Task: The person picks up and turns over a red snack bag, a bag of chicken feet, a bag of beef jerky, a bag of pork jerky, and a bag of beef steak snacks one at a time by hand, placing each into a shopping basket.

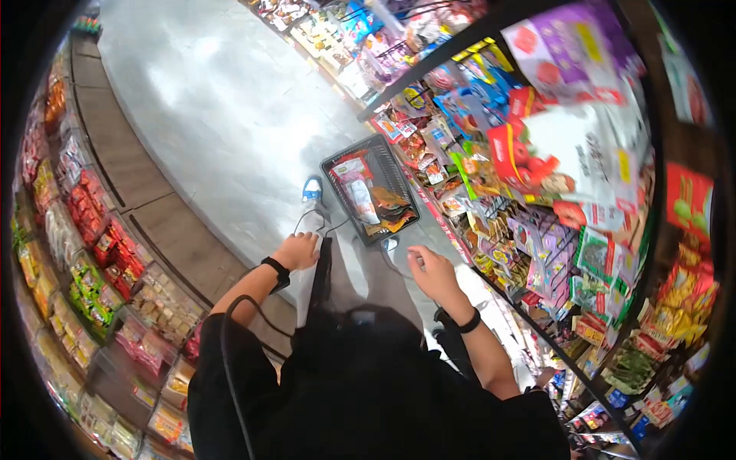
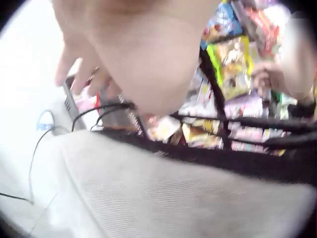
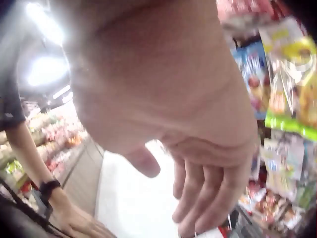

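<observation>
My left hand [image 1: 297, 251] hangs in front of the body with fingers loosely bent and holds nothing. The left wrist view shows the same hand [image 2: 133, 54] from the palm side, overlapping the basket. To the right, my right hand [image 1: 433, 274] is also unoccupied, its fingers [image 3: 213, 193] hanging relaxed beside the thumb. A black shopping basket [image 1: 402, 175] is on the floor beyond both hands, close to the right-hand shelves. Inside it lie a red and pink packet [image 1: 353, 169], a whitish clear pack [image 1: 362, 201] and orange-brown packets [image 1: 391, 218].
Bagged snacks [image 1: 567, 153] hang and stand densely on the right shelving. Bins of wrapped sweets [image 1: 92, 211] line the left side. Between them runs a grey floor [image 1: 207, 100]. A black cable [image 1: 230, 368] loops by the left arm; a blue-and-white shoe [image 1: 311, 189] is beside the basket.
</observation>
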The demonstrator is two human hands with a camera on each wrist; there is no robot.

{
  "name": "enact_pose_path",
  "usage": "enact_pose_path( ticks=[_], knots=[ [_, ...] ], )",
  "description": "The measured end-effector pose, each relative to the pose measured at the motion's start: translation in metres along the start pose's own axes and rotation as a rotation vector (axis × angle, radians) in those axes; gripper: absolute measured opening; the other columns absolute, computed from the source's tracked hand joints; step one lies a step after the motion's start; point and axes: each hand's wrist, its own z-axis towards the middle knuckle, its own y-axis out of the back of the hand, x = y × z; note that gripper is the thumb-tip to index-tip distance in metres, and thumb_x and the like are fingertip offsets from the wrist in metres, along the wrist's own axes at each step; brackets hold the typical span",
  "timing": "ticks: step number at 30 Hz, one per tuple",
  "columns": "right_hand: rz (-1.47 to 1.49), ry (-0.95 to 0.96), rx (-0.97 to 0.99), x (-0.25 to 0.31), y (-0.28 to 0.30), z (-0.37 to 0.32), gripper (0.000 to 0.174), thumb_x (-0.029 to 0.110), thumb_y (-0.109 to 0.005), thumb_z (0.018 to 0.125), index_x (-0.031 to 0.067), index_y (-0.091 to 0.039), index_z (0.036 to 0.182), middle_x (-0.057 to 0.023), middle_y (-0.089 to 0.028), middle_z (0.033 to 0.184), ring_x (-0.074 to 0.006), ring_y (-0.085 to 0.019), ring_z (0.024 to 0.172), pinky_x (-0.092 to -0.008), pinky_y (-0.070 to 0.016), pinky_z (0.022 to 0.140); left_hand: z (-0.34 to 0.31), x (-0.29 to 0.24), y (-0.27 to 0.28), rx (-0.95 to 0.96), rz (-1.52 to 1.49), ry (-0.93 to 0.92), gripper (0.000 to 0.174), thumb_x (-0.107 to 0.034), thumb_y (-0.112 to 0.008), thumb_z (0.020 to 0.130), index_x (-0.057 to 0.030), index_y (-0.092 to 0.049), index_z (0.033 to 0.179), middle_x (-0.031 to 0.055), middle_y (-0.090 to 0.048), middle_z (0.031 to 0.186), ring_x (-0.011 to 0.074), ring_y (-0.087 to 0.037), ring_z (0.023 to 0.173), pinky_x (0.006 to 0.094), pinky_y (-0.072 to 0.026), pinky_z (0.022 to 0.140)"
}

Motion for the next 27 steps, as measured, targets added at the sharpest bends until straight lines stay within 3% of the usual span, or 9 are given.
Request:
enact_pose_path(
  ticks=[2,4,8,10,11,14,19,22,27],
  knots=[
    [-0.020,-0.021,0.009,-0.038,-0.050,0.057,0.024,0.024,-0.062,0.096,0.0072,-0.066,0.113,-0.0153,-0.075,0.095,-0.0371,-0.071,0.088,-0.0452,-0.0560,0.078,0.022,0.027,-0.032,-0.019,0.144,-0.264,0.063,-0.036,-0.062,0.087,-0.0022,-0.052,0.139,0.0226,-0.055,0.141,0.0379,-0.052,0.132,0.0553,-0.0399,0.110],
    [-0.056,0.003,0.015,-0.087,-0.111,0.115,0.025,0.024,-0.063,0.096,0.0079,-0.065,0.115,-0.0172,-0.074,0.093,-0.0372,-0.072,0.085,-0.0460,-0.0561,0.076,0.045,0.055,-0.086,-0.152,0.148,-0.665,0.059,-0.044,-0.064,0.083,-0.0036,-0.059,0.127,0.0219,-0.056,0.139,0.0366,-0.051,0.130,0.0517,-0.0385,0.111],
    [-0.250,0.031,0.088,-0.153,-0.225,0.251,0.026,0.019,-0.060,0.095,0.0056,-0.062,0.117,-0.0198,-0.072,0.095,-0.0405,-0.070,0.089,-0.0490,-0.0552,0.078,0.070,0.080,-0.135,-0.031,-0.292,-1.019,0.051,-0.039,-0.065,0.077,-0.0049,-0.064,0.115,0.0188,-0.062,0.120,0.0344,-0.058,0.116,0.0478,-0.0417,0.106],
    [-0.392,0.079,0.148,-0.178,-0.275,0.315,0.027,0.016,-0.059,0.094,0.0030,-0.060,0.118,-0.0221,-0.071,0.104,-0.0414,-0.068,0.099,-0.0499,-0.0542,0.082,0.073,0.090,-0.124,0.185,-0.282,-1.009,0.049,-0.036,-0.064,0.072,-0.0056,-0.063,0.111,0.0153,-0.060,0.102,0.0334,-0.059,0.104,0.0465,-0.0435,0.101],
    [-0.412,0.161,0.106,-0.189,-0.297,0.341,0.028,0.015,-0.058,0.093,0.0011,-0.060,0.118,-0.0236,-0.068,0.112,-0.0413,-0.064,0.107,-0.0501,-0.0527,0.087,0.070,0.096,-0.123,0.041,-0.416,-1.020,0.047,-0.036,-0.064,0.069,-0.0057,-0.061,0.104,0.0129,-0.057,0.092,0.0330,-0.058,0.097,0.0459,-0.0444,0.096],
    [-0.451,0.293,-0.008,-0.231,-0.369,0.429,0.031,0.014,-0.059,0.091,-0.0018,-0.060,0.118,-0.0250,-0.061,0.125,-0.0405,-0.054,0.124,-0.0504,-0.0481,0.099,0.068,0.113,-0.135,0.124,-0.434,-1.023,0.045,-0.035,-0.063,0.068,-0.0060,-0.059,0.101,0.0131,-0.058,0.096,0.0329,-0.058,0.099,0.0454,-0.0437,0.097],
    [-0.498,0.100,-0.102,-0.249,-0.411,0.515,0.027,0.015,-0.052,0.097,-0.0008,-0.060,0.118,-0.0261,-0.068,0.113,-0.0407,-0.064,0.113,-0.0506,-0.0525,0.093,0.062,0.134,-0.144,0.080,-0.553,-1.029,0.042,-0.033,-0.059,0.072,-0.0052,-0.060,0.104,0.0169,-0.060,0.111,0.0334,-0.058,0.111,0.0464,-0.0436,0.102],
    [-0.643,-0.125,0.258,-0.245,-0.408,0.536,0.029,0.016,-0.048,0.100,-0.0004,-0.059,0.121,-0.0252,-0.073,0.100,-0.0424,-0.071,0.098,-0.0527,-0.0560,0.084,0.061,0.143,-0.149,0.127,-0.540,-1.058,0.047,-0.036,-0.057,0.074,-0.0052,-0.061,0.109,0.0182,-0.060,0.118,0.0339,-0.057,0.117,0.0471,-0.0426,0.105],
    [-0.605,-0.143,0.089,-0.262,-0.418,0.529,0.030,0.022,-0.052,0.099,0.0042,-0.063,0.120,-0.0251,-0.074,0.095,-0.0419,-0.073,0.090,-0.0528,-0.0576,0.080,0.062,0.146,-0.145,0.100,-0.528,-1.051,0.046,-0.036,-0.056,0.074,-0.0058,-0.059,0.108,0.0167,-0.060,0.117,0.0337,-0.055,0.118,0.0479,-0.0395,0.108]
  ],
)
